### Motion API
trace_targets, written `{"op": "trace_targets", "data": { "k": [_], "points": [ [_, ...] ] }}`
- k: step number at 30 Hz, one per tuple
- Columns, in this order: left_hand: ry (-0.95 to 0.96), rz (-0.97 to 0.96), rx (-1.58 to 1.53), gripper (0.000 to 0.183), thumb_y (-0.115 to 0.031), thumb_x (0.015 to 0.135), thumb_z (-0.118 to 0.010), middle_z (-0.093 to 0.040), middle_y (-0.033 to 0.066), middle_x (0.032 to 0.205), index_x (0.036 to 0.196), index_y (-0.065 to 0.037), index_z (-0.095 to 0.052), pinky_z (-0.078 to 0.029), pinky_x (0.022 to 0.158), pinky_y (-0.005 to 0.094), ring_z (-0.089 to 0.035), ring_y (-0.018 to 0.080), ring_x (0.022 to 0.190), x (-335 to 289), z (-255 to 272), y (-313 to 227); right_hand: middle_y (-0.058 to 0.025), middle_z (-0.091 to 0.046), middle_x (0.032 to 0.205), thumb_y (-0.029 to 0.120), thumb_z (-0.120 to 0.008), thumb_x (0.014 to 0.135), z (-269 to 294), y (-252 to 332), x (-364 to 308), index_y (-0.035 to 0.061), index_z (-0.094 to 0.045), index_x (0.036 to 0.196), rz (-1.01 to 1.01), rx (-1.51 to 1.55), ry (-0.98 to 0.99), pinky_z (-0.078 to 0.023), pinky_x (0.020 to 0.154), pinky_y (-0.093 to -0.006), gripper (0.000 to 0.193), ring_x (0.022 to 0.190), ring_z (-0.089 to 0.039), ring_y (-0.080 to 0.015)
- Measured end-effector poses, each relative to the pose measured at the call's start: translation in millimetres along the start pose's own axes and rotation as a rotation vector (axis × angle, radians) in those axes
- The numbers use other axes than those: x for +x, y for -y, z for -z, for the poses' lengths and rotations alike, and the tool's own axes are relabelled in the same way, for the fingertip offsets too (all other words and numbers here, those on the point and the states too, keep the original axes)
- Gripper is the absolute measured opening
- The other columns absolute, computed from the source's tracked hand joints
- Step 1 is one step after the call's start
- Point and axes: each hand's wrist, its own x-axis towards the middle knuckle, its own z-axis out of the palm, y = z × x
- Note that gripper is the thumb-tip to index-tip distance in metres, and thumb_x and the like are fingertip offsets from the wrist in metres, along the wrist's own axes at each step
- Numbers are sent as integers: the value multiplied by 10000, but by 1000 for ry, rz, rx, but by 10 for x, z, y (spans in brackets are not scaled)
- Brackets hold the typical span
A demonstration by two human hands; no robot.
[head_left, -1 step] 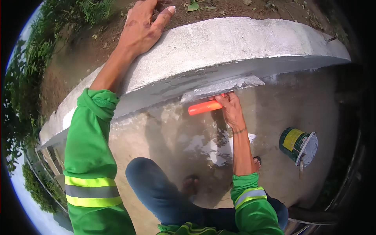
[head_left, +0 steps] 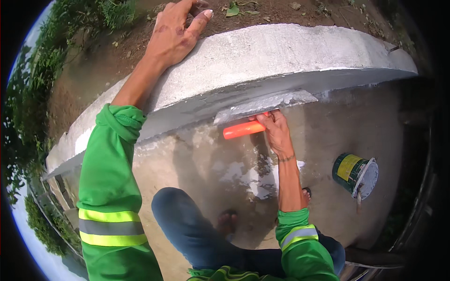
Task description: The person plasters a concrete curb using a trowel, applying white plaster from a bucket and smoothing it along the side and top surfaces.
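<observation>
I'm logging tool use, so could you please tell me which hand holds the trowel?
The right hand, gripping the orange-handled plastering trowel; the left hand, at the far edge of the whitish wall, shows no tool.

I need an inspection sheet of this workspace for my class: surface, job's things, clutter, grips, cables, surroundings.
Surface: curved low wall, pale rough top, greyer side; brownish floor below.
Job's things: trowel with orange handle, its smeared blade at the wall's side; green bucket with yellow label and a brown stick at its rim.
Clutter: white splashes on the floor.
Grips: right hand closed on the trowel; left hand open at the wall's far edge.
Cables: nothing seen.
Surroundings: soil beyond the wall; greenery at upper left.
</observation>
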Motion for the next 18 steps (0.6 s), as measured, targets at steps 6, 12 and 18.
{"op": "trace_targets", "data": {
  "k": [6,12,18],
  "points": [
    [-24,-8,-145,391,-382,976,-474,-604,180,1009,1199,-83,-593,-406,929,417,-539,329,1008,-15,-22,135,-135,-658,1028,106,-618,920,-782,929,-189,-36,-539,1141,47,-45,34,-486,918,-369,274,977,-650,-222],
    [22,-1,-196,386,-341,999,-422,-613,161,1035,1237,-78,-575,-401,967,392,-542,308,1048,13,0,200,-83,-645,853,31,-609,863,-915,1195,-733,-44,-599,939,125,38,-98,-495,773,-281,107,833,-650,-149],
    [18,13,-267,388,-393,974,-475,-612,183,1000,1172,-85,-603,-411,932,437,-535,346,1033,0,0,177,-62,-566,758,51,-708,766,-659,1033,-918,54,-626,918,584,-1143,-201,-422,572,-322,173,630,-543,-189]
  ]
}}
